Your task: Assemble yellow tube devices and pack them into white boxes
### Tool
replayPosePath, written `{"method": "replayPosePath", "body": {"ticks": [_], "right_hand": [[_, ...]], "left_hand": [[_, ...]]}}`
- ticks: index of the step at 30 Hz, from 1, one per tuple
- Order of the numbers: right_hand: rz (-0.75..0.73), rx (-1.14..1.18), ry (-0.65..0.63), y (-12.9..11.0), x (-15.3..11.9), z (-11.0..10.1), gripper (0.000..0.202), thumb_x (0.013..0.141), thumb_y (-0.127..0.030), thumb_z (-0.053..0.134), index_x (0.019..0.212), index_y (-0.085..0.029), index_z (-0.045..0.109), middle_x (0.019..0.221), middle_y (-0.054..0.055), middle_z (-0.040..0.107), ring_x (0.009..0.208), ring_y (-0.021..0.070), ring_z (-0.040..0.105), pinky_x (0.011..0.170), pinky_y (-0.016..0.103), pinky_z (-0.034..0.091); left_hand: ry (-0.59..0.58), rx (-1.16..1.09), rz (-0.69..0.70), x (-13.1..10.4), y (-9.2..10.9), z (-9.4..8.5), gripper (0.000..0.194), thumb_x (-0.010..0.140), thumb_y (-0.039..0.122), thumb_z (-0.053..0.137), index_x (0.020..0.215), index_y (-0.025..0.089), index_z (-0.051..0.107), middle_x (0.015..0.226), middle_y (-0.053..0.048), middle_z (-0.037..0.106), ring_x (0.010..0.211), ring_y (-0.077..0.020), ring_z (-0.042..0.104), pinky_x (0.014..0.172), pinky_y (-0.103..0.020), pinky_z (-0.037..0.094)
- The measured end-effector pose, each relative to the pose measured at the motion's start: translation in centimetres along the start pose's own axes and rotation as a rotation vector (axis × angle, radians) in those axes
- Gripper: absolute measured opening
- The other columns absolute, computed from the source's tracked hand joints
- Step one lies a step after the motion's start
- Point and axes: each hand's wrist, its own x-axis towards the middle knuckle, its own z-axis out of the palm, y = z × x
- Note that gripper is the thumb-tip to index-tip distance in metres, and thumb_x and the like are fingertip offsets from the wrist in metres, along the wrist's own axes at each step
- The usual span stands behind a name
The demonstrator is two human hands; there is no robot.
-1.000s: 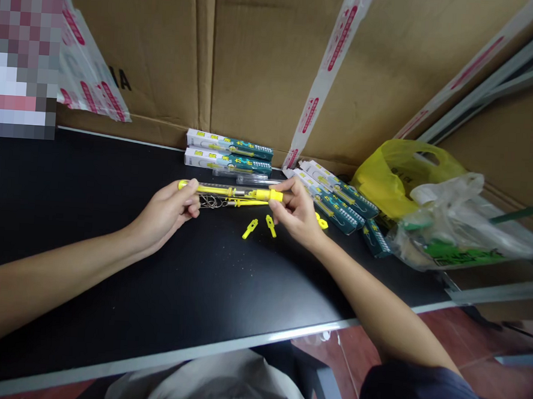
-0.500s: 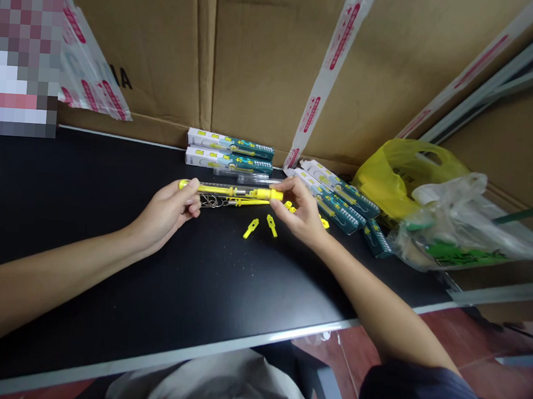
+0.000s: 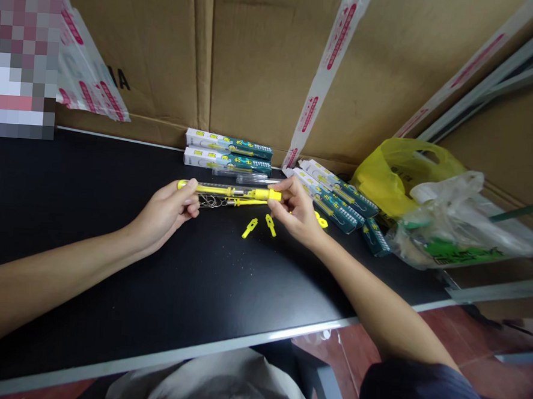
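Both my hands hold a yellow tubular spring scale [image 3: 219, 190] level above the black table. My left hand [image 3: 166, 208] is closed on its left end, thumb on top. At the other end, the fingertips of my right hand [image 3: 295, 210] pinch the yellow cap [image 3: 268, 195]. Behind and below the scale lie metal hooks and springs [image 3: 211, 202] and a second yellow rod [image 3: 250, 203], partly covered. Two small yellow flat pieces [image 3: 249, 228] [image 3: 270, 225] lie just in front. More yellow parts [image 3: 322, 220] show beside my right wrist, partly hidden by it.
Clear tubes [image 3: 254, 179] lie behind the scale, near two stacked printed boxes [image 3: 227, 160]. More such boxes [image 3: 334, 200] lie to the right, beside a yellow plastic bag [image 3: 381, 170] and a clear bag [image 3: 467, 236]. A large cardboard box [image 3: 266, 61] stands along the back edge.
My right fingers have shifted slightly on the yellow cap, and the hand now covers some small yellow parts seen before. My left hand keeps its grip on the spring scale.
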Motion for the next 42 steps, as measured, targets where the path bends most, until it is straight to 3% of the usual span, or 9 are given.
{"method": "replayPosePath", "body": {"ticks": [9,22,32,35,38,42], "right_hand": [[0.026,0.039,-0.003,-0.1,0.0,0.1,0.026,0.091,-0.042,0.058,0.099,-0.023,0.042,0.067,-0.007,0.044,0.052,0.0073,0.042,0.046,0.022,0.032],[0.014,-0.013,0.068,0.4,0.4,-1.0,0.033,0.082,-0.043,0.070,0.101,-0.021,0.056,0.087,0.000,0.054,0.072,0.0114,0.052,0.059,0.024,0.050],[-0.005,0.005,0.069,0.4,0.4,-1.1,0.030,0.083,-0.041,0.070,0.100,-0.021,0.056,0.086,0.000,0.054,0.073,0.0111,0.053,0.061,0.024,0.051],[0.015,0.042,0.084,0.2,0.7,-1.4,0.029,0.085,-0.043,0.067,0.098,-0.021,0.054,0.086,0.000,0.053,0.069,0.0103,0.053,0.056,0.023,0.050],[0.053,0.109,0.082,-0.1,1.0,-1.5,0.032,0.083,-0.046,0.067,0.096,-0.021,0.054,0.084,0.000,0.053,0.065,0.0098,0.053,0.051,0.021,0.049],[0.097,0.216,-0.012,-0.6,1.3,-0.8,0.030,0.085,-0.044,0.067,0.096,-0.019,0.055,0.080,0.000,0.055,0.062,0.0088,0.054,0.050,0.020,0.051]], "left_hand": [[0.002,-0.003,-0.008,-0.1,0.0,0.2,0.034,0.084,0.034,0.067,0.067,0.019,0.042,0.062,0.006,0.036,0.057,-0.0082,0.036,0.055,-0.017,0.039],[0.010,0.088,0.034,0.3,-0.1,-0.3,0.038,0.080,0.042,0.071,0.064,0.018,0.045,0.060,0.005,0.046,0.059,-0.0080,0.046,0.062,-0.017,0.043],[0.000,0.091,0.048,0.1,0.1,-0.2,0.031,0.079,0.039,0.070,0.068,0.018,0.050,0.060,0.005,0.050,0.060,-0.0076,0.050,0.062,-0.017,0.045],[-0.080,0.199,0.078,0.3,0.5,-0.3,0.023,0.079,0.035,0.069,0.071,0.018,0.056,0.061,0.003,0.059,0.061,-0.0088,0.055,0.061,-0.017,0.046],[-0.268,0.387,0.078,0.3,1.1,-0.3,0.018,0.079,0.034,0.069,0.076,0.017,0.062,0.060,-0.001,0.065,0.053,-0.0115,0.058,0.052,-0.020,0.044],[-0.473,0.453,-0.035,-0.2,1.4,-0.1,0.026,0.078,0.038,0.070,0.094,0.018,0.063,0.069,-0.006,0.073,0.043,-0.0128,0.058,0.043,-0.022,0.041]]}}
